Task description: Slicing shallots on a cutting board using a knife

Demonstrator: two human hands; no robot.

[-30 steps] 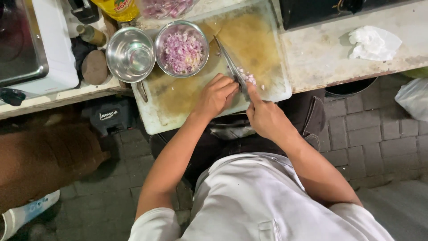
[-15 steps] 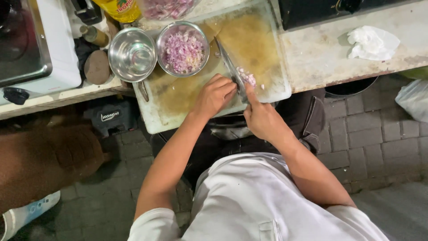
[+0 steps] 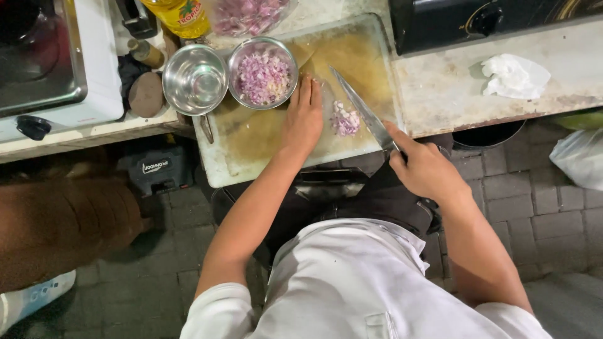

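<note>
My right hand [image 3: 424,166] grips the handle of a long kitchen knife [image 3: 361,110], whose blade lies slanted over a worn cutting board [image 3: 251,135]. A small pile of chopped purple shallot [image 3: 345,119] sits on the board just left of the blade. My left hand [image 3: 304,116] lies flat with fingers together on the board, left of the pile, holding nothing. Beyond its fingertips stands a steel bowl of chopped shallot [image 3: 262,73], and an empty steel bowl [image 3: 194,79] stands beside that one.
A white stove [image 3: 56,69] stands at the left, a black burner unit [image 3: 490,19] at the top right. A crumpled white tissue [image 3: 514,75] lies on the stained counter. A yellow bottle [image 3: 176,16] and a bag of shallots [image 3: 248,14] sit behind the bowls. Paved floor lies below.
My hands have drawn apart: the right hand pulled the knife back to the right, uncovering the chopped pile, and the left hand flattened on the board.
</note>
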